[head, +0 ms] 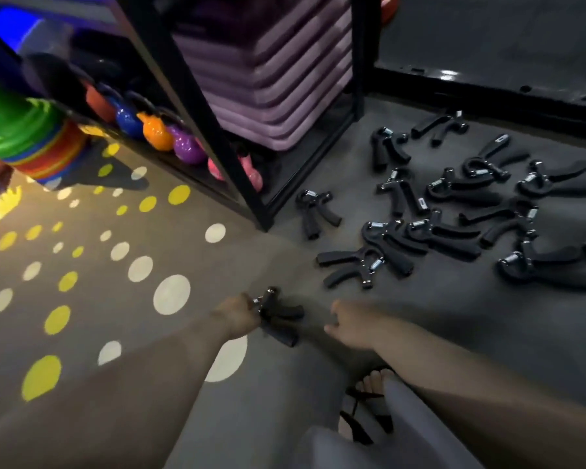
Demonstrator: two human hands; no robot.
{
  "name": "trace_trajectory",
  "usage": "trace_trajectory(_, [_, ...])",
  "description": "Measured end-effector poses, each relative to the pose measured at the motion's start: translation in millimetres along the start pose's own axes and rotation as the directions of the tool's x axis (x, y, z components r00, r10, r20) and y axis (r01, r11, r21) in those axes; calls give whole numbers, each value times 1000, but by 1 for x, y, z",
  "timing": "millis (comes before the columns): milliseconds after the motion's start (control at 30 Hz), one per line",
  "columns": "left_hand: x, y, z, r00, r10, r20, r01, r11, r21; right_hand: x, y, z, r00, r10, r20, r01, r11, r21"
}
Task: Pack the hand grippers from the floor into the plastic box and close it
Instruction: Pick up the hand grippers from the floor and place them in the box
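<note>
Several black hand grippers (pixel 454 211) with metal springs lie scattered on the dark grey floor at the right. My left hand (pixel 237 314) grips one or two black hand grippers (pixel 279 319) just above the floor in the lower middle. My right hand (pixel 349 321) hovers just right of them, fingers loosely curled, holding nothing. The nearest loose hand gripper (pixel 356 265) lies a little beyond my right hand. No plastic box is in view.
A black metal rack (pixel 217 137) stands ahead with purple mats (pixel 271 72) and coloured kettlebells (pixel 156 130). A stack of coloured cones (pixel 38 143) is at the left. A black frame bar (pixel 487 86) runs along the back right. My sandalled foot (pixel 369 401) is below.
</note>
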State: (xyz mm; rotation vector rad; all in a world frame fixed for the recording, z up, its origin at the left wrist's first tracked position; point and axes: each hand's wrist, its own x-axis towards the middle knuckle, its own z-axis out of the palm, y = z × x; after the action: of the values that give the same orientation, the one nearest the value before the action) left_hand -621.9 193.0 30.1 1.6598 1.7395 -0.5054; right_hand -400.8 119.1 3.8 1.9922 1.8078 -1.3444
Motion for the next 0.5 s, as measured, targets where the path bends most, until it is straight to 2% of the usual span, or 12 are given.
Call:
trace_trajectory(133, [8, -14, 8, 997, -66, 36, 72, 981, -178, 33, -30, 15, 999, 45, 28, -48, 993, 110])
trace_trajectory(300, [35, -26, 14, 967, -255, -11, 229, 886, -404, 65, -54, 33, 992, 115, 47, -124, 938, 324])
trace_trajectory(400, [53, -35, 13, 937, -347, -30, 294, 836, -463, 74, -64, 39, 970, 232, 75, -236, 812, 535])
trace_trajectory(500, [63, -39, 11, 950, -312, 29, 289, 837, -464, 92, -67, 52, 937, 317, 144, -320, 621, 715])
